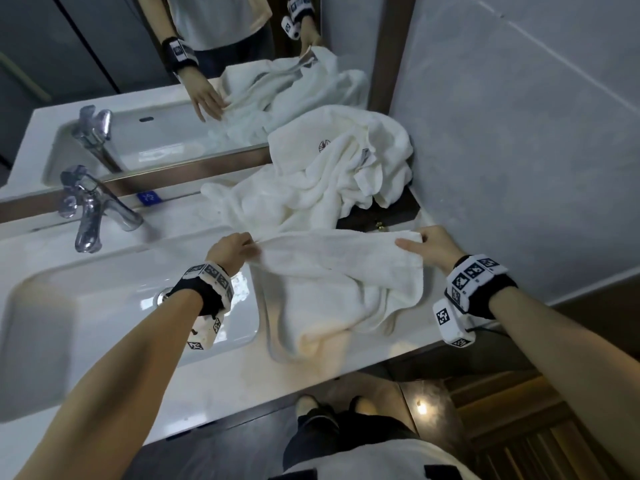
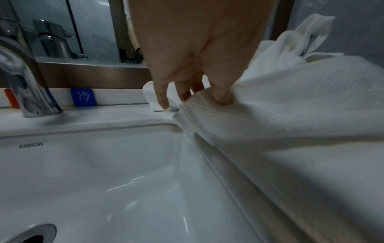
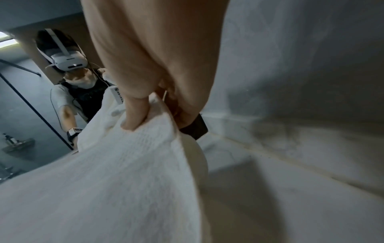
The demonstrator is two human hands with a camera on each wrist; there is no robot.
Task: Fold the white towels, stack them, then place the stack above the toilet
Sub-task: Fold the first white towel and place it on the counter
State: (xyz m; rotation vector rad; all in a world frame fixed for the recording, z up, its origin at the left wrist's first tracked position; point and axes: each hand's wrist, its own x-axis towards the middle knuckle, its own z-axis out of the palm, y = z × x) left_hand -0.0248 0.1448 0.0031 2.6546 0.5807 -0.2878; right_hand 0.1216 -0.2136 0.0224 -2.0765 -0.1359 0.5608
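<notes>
Bathroom. White marble-look bench (image 1: 346, 362) with a rectangular white sink (image 1: 104, 306) sunk into its left part; the sink's inner wall reads "ARROW". Chrome faucet (image 1: 93, 211) at the back rim, a blue tag (image 1: 149, 197) just behind it. Wood-framed mirror (image 1: 104, 81) along the back. Grey stone-look wall (image 1: 519, 150) to the right. Dark floor (image 1: 225, 452) below, wooden slats (image 1: 540, 441) lower right, a small warm light reflection (image 1: 420, 407) beside them.

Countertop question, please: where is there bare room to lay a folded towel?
Bare counter lies along the front edge, below the held towel, and behind the sink beside the faucet. The back right corner is crowded by the towel pile.
</notes>
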